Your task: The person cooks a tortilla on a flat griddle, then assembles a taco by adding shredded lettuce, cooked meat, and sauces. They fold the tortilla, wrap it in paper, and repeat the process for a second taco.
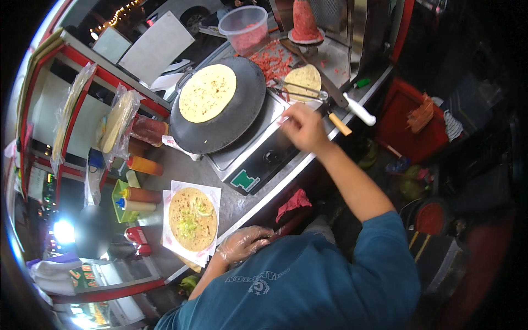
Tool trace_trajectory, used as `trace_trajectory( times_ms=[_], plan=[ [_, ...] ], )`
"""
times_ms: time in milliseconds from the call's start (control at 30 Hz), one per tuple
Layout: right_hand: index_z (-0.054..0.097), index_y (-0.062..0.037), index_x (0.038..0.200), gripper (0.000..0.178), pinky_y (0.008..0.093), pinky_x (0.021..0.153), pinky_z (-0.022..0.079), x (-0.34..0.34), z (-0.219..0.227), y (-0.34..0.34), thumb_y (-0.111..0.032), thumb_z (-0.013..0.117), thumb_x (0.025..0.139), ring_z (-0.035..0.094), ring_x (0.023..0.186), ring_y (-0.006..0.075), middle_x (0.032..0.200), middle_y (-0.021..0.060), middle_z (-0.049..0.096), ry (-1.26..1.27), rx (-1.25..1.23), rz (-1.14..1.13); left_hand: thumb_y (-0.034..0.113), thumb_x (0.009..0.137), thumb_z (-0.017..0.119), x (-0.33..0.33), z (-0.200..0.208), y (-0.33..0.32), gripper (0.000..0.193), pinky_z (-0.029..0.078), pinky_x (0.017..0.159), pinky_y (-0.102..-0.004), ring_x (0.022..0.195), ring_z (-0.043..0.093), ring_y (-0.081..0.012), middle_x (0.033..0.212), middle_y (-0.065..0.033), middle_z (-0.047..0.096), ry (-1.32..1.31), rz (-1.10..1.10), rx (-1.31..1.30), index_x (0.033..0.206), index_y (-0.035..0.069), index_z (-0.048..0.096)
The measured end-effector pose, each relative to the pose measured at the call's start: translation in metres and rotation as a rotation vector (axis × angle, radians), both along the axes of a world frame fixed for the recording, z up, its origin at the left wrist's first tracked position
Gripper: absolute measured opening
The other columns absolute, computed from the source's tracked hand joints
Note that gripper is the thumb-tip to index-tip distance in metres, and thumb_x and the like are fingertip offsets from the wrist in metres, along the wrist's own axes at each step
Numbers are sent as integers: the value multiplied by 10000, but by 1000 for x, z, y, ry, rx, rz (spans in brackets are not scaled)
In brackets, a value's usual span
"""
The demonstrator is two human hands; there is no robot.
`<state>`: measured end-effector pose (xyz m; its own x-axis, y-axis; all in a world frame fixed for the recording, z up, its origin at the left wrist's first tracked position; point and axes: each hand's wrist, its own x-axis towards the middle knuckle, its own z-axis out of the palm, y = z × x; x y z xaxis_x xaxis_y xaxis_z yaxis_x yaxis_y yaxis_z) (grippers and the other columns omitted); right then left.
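Note:
My right hand (304,127), bare, is over the front edge of the stove, its fingers curled together. What is in them, if anything, I cannot make out. Just beyond it, metal tongs (300,92) rest across a flatbread (303,81). My left hand (245,243), in a clear plastic glove, is held low by the counter edge, fingers loosely extended with nothing visible in them. Beside it, a second flatbread (180,217) topped with shredded greens lies on white paper (214,193). Another flatbread (208,92) lies on the round black griddle (248,91).
Chopped reddish meat (270,61) is spread below a meat cone (304,25), near a clear tub (243,27). A white-handled knife (358,109) projects over the counter's right edge. Sauce bottles (144,165) and a green basket (119,202) stand at left. A red crate (410,118) sits at right.

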<state>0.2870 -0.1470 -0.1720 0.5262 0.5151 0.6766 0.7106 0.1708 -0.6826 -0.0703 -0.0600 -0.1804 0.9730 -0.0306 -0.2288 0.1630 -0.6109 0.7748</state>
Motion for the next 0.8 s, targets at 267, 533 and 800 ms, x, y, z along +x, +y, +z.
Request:
trace_trajectory(
  times_ms=[267,533,800],
  plan=[
    [689,-65,1038,288,414,859,566,-79,-102,1,-98,846,798,681,959,328,1017,107,655,-7,252,-42,244,1042,620,24,-13,-5,293,521,1015,-431,1170,663,-338,1241,-152,705,164,-148,74,1234,37,698],
    [715,-60,984,260,360,885,590,-77,-125,10,-111,842,763,703,1019,245,1072,59,702,-96,293,-153,259,1021,649,18,-42,-24,296,528,1001,-430,1146,672,-329,1218,-128,716,416,-261,80,1234,63,712],
    [712,-65,958,237,338,871,594,-86,-132,22,-111,844,765,701,993,226,1051,48,700,-110,361,-219,239,1038,613,11,-43,-20,280,526,1027,-437,1169,670,-334,1245,-142,711,451,-277,103,1218,45,703]
  ],
)
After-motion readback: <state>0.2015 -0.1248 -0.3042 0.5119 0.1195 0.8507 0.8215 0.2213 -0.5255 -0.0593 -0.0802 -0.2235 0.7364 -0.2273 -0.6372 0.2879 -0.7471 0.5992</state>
